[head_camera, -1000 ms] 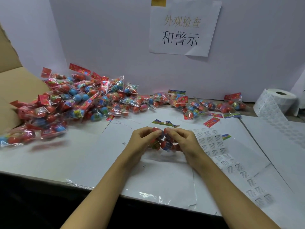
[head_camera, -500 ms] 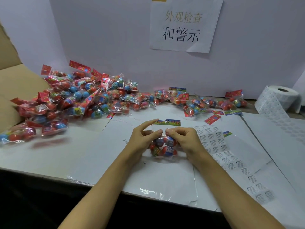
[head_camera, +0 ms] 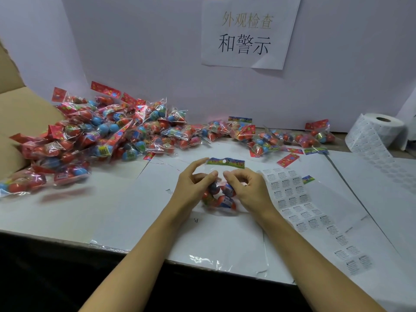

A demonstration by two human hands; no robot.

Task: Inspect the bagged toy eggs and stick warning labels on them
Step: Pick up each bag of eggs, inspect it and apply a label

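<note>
A clear bag of red and blue toy eggs [head_camera: 221,195] with a green and blue header card lies flat at the table's middle. My left hand [head_camera: 193,186] pinches its left side with thumb and fingers. My right hand [head_camera: 246,188] pinches the bag's right side, fingers curled over the eggs. A strip of white warning labels [head_camera: 299,206] lies just right of my right hand and runs toward the front right. A big heap of bagged eggs [head_camera: 101,136] covers the back left.
More bagged eggs [head_camera: 265,136] lie scattered along the back wall. A roll of labels [head_camera: 376,131] stands at the far right. A brown cardboard box flap [head_camera: 20,113] rises at the left. A paper sign [head_camera: 247,32] hangs on the white wall. Loose header cards [head_camera: 289,159] lie nearby.
The bag has been laid flatter with its header card pointing away from me. My hands have shifted slightly apart on its two sides.
</note>
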